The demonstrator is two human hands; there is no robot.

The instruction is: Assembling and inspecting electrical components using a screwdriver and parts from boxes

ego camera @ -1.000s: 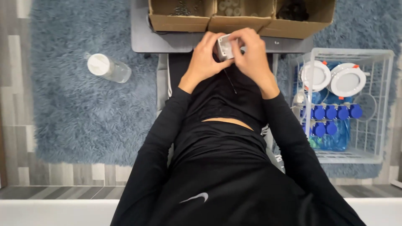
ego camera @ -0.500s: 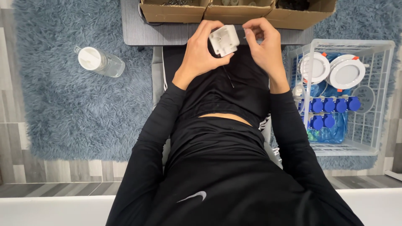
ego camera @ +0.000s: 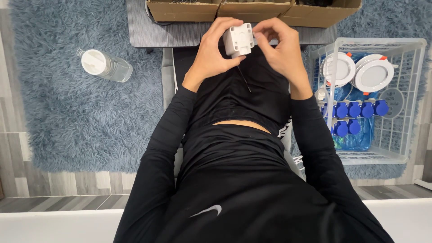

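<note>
A small white square plastic box (ego camera: 238,38) with corner holes is held up between both hands above my lap. My left hand (ego camera: 213,54) grips its left side with the thumb under it. My right hand (ego camera: 279,45) pinches at its right edge with the fingertips. A thin dark wire or tool (ego camera: 243,77) hangs down below the box over my black trousers. Both arms wear black sleeves.
Cardboard boxes (ego camera: 252,10) stand on a low grey table (ego camera: 180,33) just beyond the hands. A white wire basket (ego camera: 407,90) at the right holds round white light fittings (ego camera: 373,74) and blue caps (ego camera: 355,110). A clear bottle (ego camera: 105,65) lies on the blue shaggy rug at left.
The white box has been turned so its flat back faces the camera. Both hands have stayed on it, and the view has shifted slightly.
</note>
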